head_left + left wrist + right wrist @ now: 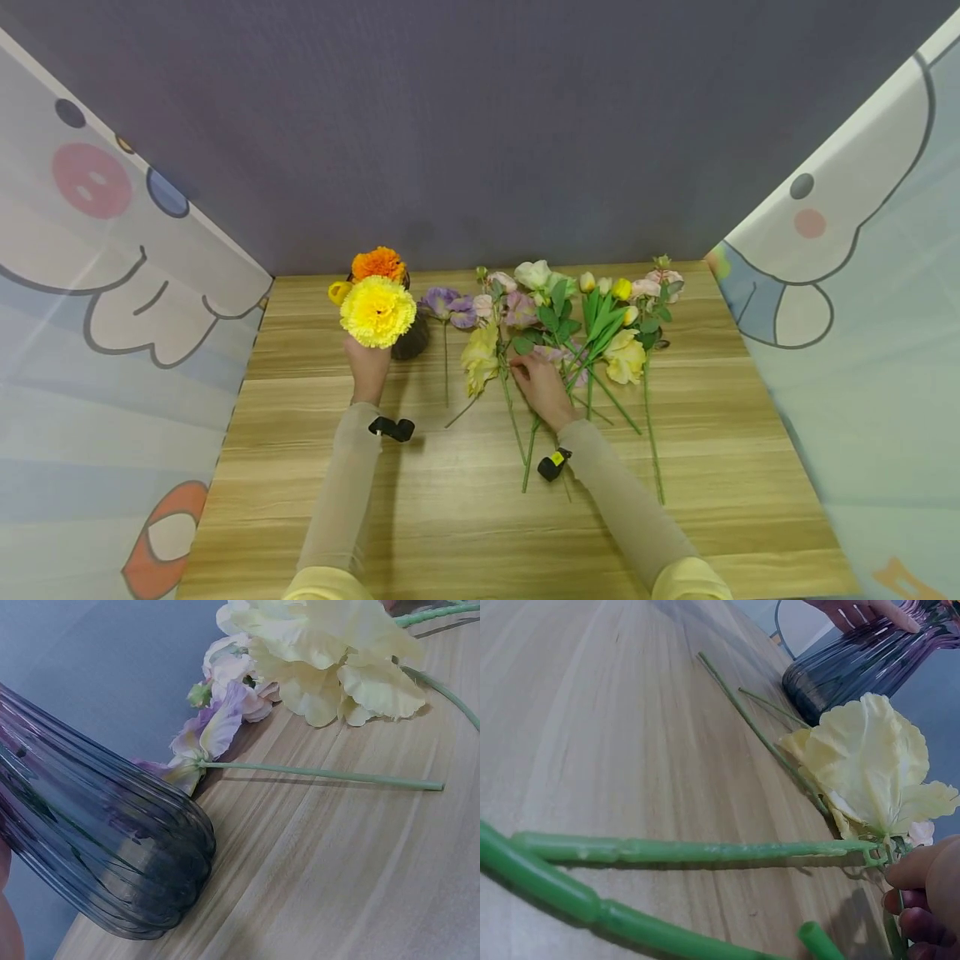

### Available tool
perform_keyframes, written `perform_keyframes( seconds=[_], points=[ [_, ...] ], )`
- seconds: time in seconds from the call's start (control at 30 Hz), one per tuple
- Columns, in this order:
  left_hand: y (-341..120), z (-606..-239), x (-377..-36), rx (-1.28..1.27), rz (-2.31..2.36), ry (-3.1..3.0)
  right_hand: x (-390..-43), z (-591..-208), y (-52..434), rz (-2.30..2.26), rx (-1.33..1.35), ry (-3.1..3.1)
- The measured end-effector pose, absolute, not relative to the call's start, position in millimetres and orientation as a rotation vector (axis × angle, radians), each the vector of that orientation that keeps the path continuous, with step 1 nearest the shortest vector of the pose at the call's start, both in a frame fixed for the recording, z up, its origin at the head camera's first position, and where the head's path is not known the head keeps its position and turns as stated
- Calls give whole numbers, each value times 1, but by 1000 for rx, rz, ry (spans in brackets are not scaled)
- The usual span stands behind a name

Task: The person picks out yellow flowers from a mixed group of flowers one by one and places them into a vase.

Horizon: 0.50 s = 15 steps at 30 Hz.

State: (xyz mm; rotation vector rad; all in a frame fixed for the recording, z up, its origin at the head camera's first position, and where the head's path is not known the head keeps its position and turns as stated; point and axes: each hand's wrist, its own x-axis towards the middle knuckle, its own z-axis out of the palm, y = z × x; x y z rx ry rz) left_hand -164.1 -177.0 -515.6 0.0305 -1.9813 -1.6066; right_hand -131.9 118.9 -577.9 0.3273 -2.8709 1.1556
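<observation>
A ribbed dark glass vase [127,847] stands on the table at the left, with a large yellow flower [378,312], an orange flower [379,263] and a small yellow bloom [339,292] at its top. My left hand [367,367] holds the vase near its upper part; the yellow bloom hides most of the fingers in the head view. Among the lying flowers, my right hand [543,390] pinches a green flower stem [697,851] between thumb and fingers. Right beside those fingertips is a pale yellow flower [866,765].
A purple flower [448,307] lies between vase and right hand. Pink roses [483,305], a white flower [532,275], tulips [600,317] and another pale yellow flower [625,357] lie across the middle and right. A dark wall [480,150] rises behind the wooden table [465,517].
</observation>
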Motion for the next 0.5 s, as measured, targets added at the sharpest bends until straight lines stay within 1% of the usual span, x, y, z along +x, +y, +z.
perform_keyframes(
  seconds=[0.27, 0.5],
  points=[
    [-176, -515, -164, 20, -1616, -1979, -132, -567, 118, 1177, 392, -2781],
    [-176, -516, -164, 12, -1591, -1986, -140, -538, 118, 1242, 495, -2547]
  ],
)
